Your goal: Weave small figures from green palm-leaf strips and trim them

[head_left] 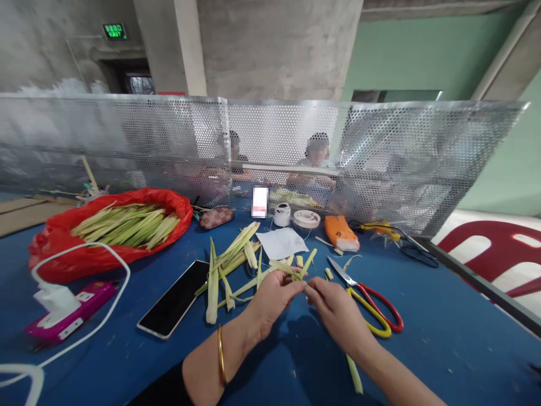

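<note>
My left hand [274,294], with a gold bangle at the wrist, pinches a small knotted or folded piece of green leaf strip [299,275] over the blue table. Close against it, my right hand [335,307] has thumb and finger together at the same piece's lower end. Loose leaf strips [213,290] lie in a pile left of my hands. One more strip [354,373] lies under my right forearm. Scissors [367,300] with red and yellow handles rest just right of my right hand, blades apart. A white paper [284,242] lies beyond my hands.
A red plastic bag [40,248] full of strips stands left. Nearby are a black phone [173,301], a purple power strip [70,318] with a white cable, a thread spool [282,214], a tape roll [306,219] and an orange pack [341,232]. Two people sit behind the perforated metal screen [270,127].
</note>
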Available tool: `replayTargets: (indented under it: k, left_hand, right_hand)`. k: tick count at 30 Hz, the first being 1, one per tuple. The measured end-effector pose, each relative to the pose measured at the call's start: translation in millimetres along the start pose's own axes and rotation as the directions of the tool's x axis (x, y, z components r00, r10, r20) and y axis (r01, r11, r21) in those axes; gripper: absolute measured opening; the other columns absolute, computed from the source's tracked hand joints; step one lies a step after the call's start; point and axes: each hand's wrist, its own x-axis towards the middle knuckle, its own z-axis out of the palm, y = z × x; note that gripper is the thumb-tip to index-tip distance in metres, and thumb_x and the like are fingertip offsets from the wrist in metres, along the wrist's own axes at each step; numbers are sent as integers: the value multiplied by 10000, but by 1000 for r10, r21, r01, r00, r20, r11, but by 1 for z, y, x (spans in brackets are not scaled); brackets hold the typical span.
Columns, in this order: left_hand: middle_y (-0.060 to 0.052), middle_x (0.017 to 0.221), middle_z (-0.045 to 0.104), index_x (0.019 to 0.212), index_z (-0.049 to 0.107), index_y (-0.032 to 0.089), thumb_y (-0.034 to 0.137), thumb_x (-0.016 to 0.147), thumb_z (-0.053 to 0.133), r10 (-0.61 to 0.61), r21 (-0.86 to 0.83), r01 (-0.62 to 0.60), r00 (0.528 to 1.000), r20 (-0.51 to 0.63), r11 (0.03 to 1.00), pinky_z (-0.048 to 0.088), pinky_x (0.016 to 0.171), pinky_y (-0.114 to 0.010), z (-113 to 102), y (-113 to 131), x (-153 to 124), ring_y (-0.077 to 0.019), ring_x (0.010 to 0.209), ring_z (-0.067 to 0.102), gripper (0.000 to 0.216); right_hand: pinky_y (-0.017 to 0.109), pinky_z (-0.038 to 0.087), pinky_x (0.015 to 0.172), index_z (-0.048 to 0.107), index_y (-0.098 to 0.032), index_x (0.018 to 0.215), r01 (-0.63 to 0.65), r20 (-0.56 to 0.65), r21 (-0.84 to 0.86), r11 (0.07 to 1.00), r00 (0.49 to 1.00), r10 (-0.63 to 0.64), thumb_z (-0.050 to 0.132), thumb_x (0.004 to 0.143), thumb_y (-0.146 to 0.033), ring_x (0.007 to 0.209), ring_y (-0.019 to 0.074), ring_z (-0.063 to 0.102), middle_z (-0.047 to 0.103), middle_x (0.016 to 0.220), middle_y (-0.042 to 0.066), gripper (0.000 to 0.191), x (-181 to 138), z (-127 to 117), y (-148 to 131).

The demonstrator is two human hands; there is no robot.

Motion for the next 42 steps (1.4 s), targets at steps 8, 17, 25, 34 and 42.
replayTargets:
  k: [8,17,25,34,42]
  left_hand:
    - [-13,794,573,926,614,153,418,735,681,134,126,-144,987,85,982,379,736,-268,-4,-16,5,-151,769,494,334]
    - [41,649,473,843,609,147,399,724,690,87,88,-89,996,27,992,292,581,-231,-6,-8,6,-93,587,373,291]
    - [65,521,470,988,584,173,571,782,544,-235,89,219,938,254,972,90,454,-241,-13,1,4,-49,397,229,451]
    - [70,430,377,669,645,142,436,710,656,-105,197,52,958,266,979,133,447,-253,-6,0,0,-59,405,266,297]
    - [55,438,426,726,664,148,452,744,646,-93,210,29,949,303,977,231,457,-235,-1,3,-10,-74,421,338,305]
  right_hand:
    - [237,276,504,329,-217,588,-27,-44,169,985,998,35,350,922,-335,514,125,390,415,541,-30,355,-7,8,-11]
    - [253,298,530,382,-207,555,-135,78,411,901,991,113,384,907,-420,532,128,388,417,536,-25,411,-8,2,-17]
    - [250,373,566,621,-174,696,-324,157,867,378,898,411,699,711,-501,530,108,413,465,557,-48,337,6,1,0]
    - [246,381,486,639,-165,631,-207,-18,836,509,916,402,718,700,-435,447,102,454,530,490,-30,290,3,0,-4]
    - [258,436,532,665,-158,710,-221,7,817,533,928,373,668,765,-476,493,120,491,547,539,-12,323,4,-3,4]
